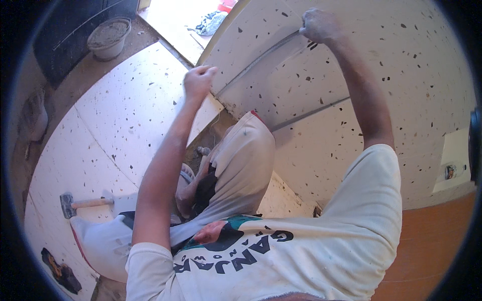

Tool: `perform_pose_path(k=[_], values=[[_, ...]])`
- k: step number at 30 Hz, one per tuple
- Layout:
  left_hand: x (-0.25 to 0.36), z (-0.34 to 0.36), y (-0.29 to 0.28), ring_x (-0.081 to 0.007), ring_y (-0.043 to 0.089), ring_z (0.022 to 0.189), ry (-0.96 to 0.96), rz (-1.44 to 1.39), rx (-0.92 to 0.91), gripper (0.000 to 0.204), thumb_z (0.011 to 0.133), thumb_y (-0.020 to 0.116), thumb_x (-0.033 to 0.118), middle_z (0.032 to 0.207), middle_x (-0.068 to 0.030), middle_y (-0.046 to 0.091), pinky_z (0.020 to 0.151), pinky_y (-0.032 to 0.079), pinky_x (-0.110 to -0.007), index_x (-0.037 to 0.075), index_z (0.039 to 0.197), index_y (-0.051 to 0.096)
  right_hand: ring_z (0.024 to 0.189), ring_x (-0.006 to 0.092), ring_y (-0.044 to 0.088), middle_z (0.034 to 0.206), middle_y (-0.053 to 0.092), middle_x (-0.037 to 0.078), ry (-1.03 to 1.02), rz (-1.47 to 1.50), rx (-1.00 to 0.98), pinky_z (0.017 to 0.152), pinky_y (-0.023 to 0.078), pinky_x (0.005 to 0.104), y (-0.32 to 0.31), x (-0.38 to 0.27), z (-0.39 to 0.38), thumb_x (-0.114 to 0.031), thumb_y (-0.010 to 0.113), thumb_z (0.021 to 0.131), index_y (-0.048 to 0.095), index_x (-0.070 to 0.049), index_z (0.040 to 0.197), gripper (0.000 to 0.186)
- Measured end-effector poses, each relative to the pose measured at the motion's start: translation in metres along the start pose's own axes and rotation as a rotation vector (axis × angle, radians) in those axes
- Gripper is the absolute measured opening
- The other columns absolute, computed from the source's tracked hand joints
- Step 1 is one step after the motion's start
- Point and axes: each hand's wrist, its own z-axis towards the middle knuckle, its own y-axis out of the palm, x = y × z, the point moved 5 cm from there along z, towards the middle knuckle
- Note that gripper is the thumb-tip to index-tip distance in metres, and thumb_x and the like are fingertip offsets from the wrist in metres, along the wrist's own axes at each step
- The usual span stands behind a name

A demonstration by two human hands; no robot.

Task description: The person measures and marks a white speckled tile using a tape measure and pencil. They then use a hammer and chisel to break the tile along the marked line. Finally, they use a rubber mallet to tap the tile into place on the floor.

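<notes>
My right hand (319, 26), dusty and closed, is raised against the pale speckled wall tiles (314, 75). It is at the upper end of a grey joint (266, 54) between the tiles. My left hand (198, 83) is also closed, held above the speckled floor tiles (130, 100) close to where they meet the wall. Whatever either set of fingers may hold is too small or hidden to make out. A thin string (216, 128) hangs by the floor tile edge, below my left hand. My bent knee (251, 133) is between my arms.
A hammer (83, 203) with a wooden handle lies on the floor tiles at left. At the far left stands a white bucket (107, 51) of grey-brown mix, beside a dark panel (75, 32). A crumpled plastic bag (211, 22) lies beyond the doorway. A wall recess (447, 155) is at right.
</notes>
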Motion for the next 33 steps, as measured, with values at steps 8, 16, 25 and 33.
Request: perform_pose_path(k=[8, 16, 25, 33], values=[[0.111, 0.038, 0.120, -0.0314, 0.062, 0.099, 0.318, 0.197, -0.096, 0.030, 0.080, 0.070, 0.029, 0.105, -0.0173, 0.062, 0.088, 0.047, -0.039, 0.006, 0.100, 0.073, 0.088, 0.0311, 0.068, 0.096, 0.070, 0.014, -0.062, 0.009, 0.141, 0.079, 0.054, 0.0425, -0.007, -0.012, -0.011, -0.022, 0.066, 0.075, 0.071, -0.006, 0.097, 0.028], [0.116, 0.040, 0.158, -0.0317, 0.061, 0.099, 0.377, 0.288, -0.219, 0.021, 0.084, 0.067, 0.023, 0.102, -0.0127, 0.063, 0.088, 0.047, -0.041, 0.009, 0.097, 0.074, 0.094, 0.0313, 0.064, 0.099, 0.065, 0.016, -0.002, 0.052, 0.070, 0.081, 0.052, 0.0422, 0.003, -0.009, -0.014, -0.026, 0.064, 0.076, 0.069, -0.001, 0.091, 0.029], [0.116, 0.044, 0.160, -0.0318, 0.062, 0.096, 0.400, 0.291, -0.199, 0.018, 0.083, 0.066, 0.020, 0.098, -0.0129, 0.063, 0.086, 0.047, -0.041, 0.010, 0.094, 0.075, 0.084, 0.0301, 0.066, 0.089, 0.068, 0.012, 0.082, 0.046, 0.076, 0.075, 0.052, 0.0426, -0.040, 0.072, -0.030, -0.030, 0.065, 0.073, 0.071, -0.009, 0.085, 0.025], [0.112, 0.053, 0.172, -0.0330, 0.061, 0.098, 0.366, 0.260, -0.231, 0.021, 0.081, 0.067, 0.022, 0.100, -0.0157, 0.064, 0.089, 0.047, -0.041, 0.010, 0.097, 0.075, 0.079, 0.0296, 0.068, 0.080, 0.070, 0.014, 0.231, 0.057, 0.153, 0.071, 0.052, 0.0413, -0.099, 0.123, -0.050, -0.024, 0.066, 0.067, 0.074, -0.010, 0.081, 0.021]])
